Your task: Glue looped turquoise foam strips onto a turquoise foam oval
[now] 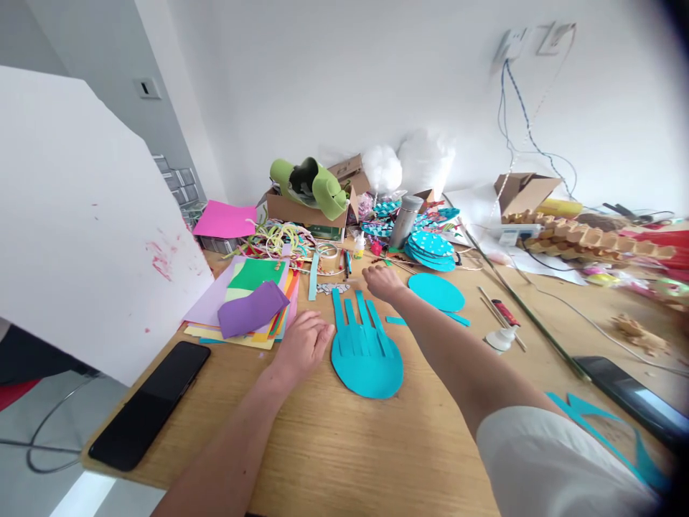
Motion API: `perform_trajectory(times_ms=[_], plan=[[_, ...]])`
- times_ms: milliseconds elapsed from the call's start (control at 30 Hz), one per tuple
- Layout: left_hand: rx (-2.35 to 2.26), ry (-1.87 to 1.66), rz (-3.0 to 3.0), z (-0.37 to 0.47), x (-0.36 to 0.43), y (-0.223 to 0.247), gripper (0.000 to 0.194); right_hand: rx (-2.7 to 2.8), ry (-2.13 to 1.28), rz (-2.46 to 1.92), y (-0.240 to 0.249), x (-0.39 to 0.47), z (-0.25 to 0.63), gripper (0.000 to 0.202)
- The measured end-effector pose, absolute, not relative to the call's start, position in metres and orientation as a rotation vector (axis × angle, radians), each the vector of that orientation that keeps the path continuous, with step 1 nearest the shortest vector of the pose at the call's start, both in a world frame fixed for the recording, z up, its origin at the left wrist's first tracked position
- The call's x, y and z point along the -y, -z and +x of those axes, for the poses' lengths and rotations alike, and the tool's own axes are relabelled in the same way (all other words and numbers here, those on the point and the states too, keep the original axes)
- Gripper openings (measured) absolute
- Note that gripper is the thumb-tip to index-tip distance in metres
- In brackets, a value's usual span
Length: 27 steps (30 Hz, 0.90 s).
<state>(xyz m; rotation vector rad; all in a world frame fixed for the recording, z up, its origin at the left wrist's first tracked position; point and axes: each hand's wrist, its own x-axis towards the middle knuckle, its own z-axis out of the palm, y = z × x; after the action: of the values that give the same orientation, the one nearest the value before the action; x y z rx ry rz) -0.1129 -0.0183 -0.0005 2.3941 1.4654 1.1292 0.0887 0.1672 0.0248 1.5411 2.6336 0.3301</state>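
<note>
A turquoise paper circle [368,373] lies near the middle of the table, with several turquoise paper strips [352,334] laid on it and pointing away from me. Just left of the circle, my left hand [304,336] rests on the wood, its fingers loosely curled and nothing visible in them. My right hand [382,281] is stretched forward beyond the strips' far ends. Its fingers are bent down and together; whatever they may pinch is hidden. To the right of it lies a second turquoise circle [437,291], with a loose turquoise strip [457,319] partly beneath it.
Coloured paper sheets [252,309] and a black phone [151,402] lie at left. A white glue bottle [500,339], a red tube [504,312] and a long green stick [522,309] lie at right. A grey thermos [405,222] and a cardboard box [306,208] stand behind.
</note>
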Motion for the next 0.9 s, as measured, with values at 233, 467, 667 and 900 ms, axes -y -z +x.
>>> perform_trajectory(times_ms=[233,467,667,900], plan=[[-1.452,-1.084,2.408,-0.11,0.023,-0.008,0.046,-2.756,-0.267,2.287,-0.057,-0.118,0.129,0.021],[-1.308,-0.946,2.298,-0.109,0.027,-0.015,0.051,-2.712,2.44,2.274,-0.019,-0.008,0.136,0.012],[-1.337,-0.612,2.187,-0.113,0.027,-0.011,0.051,-2.502,2.717,1.952,0.0,0.023,0.111,0.018],[-1.362,-0.521,2.181,-0.113,0.026,-0.005,0.056,-2.505,2.43,1.988,0.011,0.027,0.106,0.028]])
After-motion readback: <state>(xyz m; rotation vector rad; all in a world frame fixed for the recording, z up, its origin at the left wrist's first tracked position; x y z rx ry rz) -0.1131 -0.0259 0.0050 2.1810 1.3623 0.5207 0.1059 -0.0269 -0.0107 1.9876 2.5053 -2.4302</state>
